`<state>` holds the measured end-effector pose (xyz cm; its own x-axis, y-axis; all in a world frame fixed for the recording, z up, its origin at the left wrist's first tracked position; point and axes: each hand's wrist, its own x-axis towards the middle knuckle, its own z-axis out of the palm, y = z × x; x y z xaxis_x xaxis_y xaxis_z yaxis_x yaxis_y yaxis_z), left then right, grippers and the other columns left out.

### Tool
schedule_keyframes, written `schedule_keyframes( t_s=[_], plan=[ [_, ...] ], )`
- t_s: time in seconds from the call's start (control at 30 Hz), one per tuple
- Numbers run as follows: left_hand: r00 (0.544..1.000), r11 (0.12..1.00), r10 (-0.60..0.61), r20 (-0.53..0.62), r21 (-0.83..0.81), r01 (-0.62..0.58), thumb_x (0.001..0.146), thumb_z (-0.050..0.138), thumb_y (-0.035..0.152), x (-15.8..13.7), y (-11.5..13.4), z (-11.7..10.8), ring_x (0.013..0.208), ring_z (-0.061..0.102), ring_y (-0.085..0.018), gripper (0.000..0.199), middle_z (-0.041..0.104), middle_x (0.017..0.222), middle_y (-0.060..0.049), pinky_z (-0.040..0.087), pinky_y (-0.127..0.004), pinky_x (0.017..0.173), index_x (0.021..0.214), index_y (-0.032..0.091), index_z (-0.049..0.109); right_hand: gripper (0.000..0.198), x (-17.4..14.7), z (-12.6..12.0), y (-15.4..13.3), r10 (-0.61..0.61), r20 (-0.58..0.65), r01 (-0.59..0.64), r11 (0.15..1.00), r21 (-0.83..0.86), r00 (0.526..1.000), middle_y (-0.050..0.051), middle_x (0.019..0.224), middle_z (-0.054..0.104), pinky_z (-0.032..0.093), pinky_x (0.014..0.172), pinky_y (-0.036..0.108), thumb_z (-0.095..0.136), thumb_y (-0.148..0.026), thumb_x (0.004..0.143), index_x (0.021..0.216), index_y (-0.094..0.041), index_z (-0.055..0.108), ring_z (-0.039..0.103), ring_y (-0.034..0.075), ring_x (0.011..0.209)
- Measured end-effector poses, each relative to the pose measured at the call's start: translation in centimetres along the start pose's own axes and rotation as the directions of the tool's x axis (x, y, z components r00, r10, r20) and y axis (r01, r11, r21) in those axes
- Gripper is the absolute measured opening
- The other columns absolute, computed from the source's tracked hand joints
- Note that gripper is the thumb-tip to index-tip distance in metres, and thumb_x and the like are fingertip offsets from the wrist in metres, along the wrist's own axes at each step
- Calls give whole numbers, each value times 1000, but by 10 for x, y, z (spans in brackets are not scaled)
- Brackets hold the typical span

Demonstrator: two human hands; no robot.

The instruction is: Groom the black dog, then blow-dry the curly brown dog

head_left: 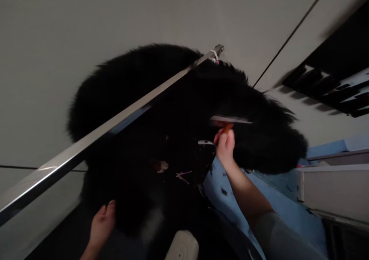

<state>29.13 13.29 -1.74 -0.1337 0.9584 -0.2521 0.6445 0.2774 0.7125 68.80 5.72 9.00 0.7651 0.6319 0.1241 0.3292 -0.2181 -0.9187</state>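
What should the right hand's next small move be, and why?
Probably a short, light stroke of the orange-handled tool through the black fur: the right hand grips it with the long, thin head over that fur, though blur hides whether they touch.

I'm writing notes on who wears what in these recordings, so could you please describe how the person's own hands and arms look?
Both the left hand and right hand are bare, with no gloves. No watch or bracelet shows. The right forearm is bare up to a plain greyish sleeve; no left sleeve is in view.
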Motion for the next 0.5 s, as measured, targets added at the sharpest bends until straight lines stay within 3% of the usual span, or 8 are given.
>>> schedule_keyframes(
  t_s=[0.03, 0.07, 0.17, 0.27, 0.33, 0.4, 0.43, 0.5],
  plan=[
    [998, 998, -53, 16, -29, 53, 60, 50, 56, -3, 3, 0, 46, 42, -18, 35, 39, 43, 1, 36, -31, 46, 55, 28, 31, 37, 7, -4, -5, 58, -85, -58, 998, -2, 995, -2, 71, 55, 48, 62, 24, 19, -42, 103, 107, -23, 49, 55, 13, 65],
    [996, 995, -85, 21, -55, 86, 60, 50, 56, -6, 6, 0, 47, 41, -18, 35, 38, 44, 1, 36, -31, 47, 54, 28, 31, 35, 8, -3, -6, 87, -78, -88, 996, -11, 993, -3, 68, 54, 47, 61, 24, 21, -42, 102, 106, -23, 50, 55, 14, 64],
    [995, 992, -96, 16, -83, 97, 65, 49, 55, -14, 16, -2, 49, 41, -18, 33, 41, 47, 1, 38, -30, 49, 56, 27, 35, 28, -27, 16, 8, 174, 75, -171, 985, -37, 982, -7, 49, 43, 41, 47, 24, 40, -44, 96, 88, -23, 55, 47, 14, 44],
    [998, 995, -51, 24, -89, 52, 67, 49, 57, -19, 23, -8, 51, 40, -16, 36, 39, 47, 1, 37, -29, 50, 57, 26, 34, 30, -52, 30, 16, 192, 225, -191, 981, -27, 955, -9, 42, 36, 33, 38, 23, 42, -47, 94, 78, -24, 53, 39, 12, 34],
    [999, 993, -25, 27, -118, 29, 66, 49, 59, -22, 26, -12, 52, 39, -15, 37, 39, 47, 2, 36, -28, 50, 56, 26, 35, 32, -30, 32, 8, 128, 225, -134, 991, 12, 966, -7, 50, 45, 37, 42, 21, 34, -48, 97, 84, -24, 52, 46, 12, 41],
    [999, 988, -22, 29, -149, 26, 62, 48, 60, -24, 29, -14, 53, 37, -14, 37, 40, 48, 2, 36, -28, 51, 55, 25, 37, 35, 5, 38, -2, 16, 96, -19, 999, 28, 995, -2, 65, 56, 45, 53, 21, 27, -46, 100, 98, -23, 53, 56, 13, 56],
    [999, 986, -24, 27, -162, 28, 61, 47, 61, -24, 30, -16, 53, 36, -13, 37, 40, 49, 2, 36, -28, 52, 54, 25, 38, 38, 17, 45, -5, 38, 61, -36, 999, -35, 997, -1, 68, 58, 45, 54, 22, 23, -46, 101, 102, -22, 53, 57, 13, 59],
    [999, 982, -33, 26, -184, 37, 59, 46, 62, -22, 27, -19, 54, 34, -13, 38, 38, 50, 2, 35, -28, 53, 54, 25, 39, 40, 18, 67, -1, 95, 141, -76, 988, -137, 985, 0, 65, 57, 44, 52, 23, 28, -49, 101, 102, -20, 55, 56, 14, 56]
  ],
)
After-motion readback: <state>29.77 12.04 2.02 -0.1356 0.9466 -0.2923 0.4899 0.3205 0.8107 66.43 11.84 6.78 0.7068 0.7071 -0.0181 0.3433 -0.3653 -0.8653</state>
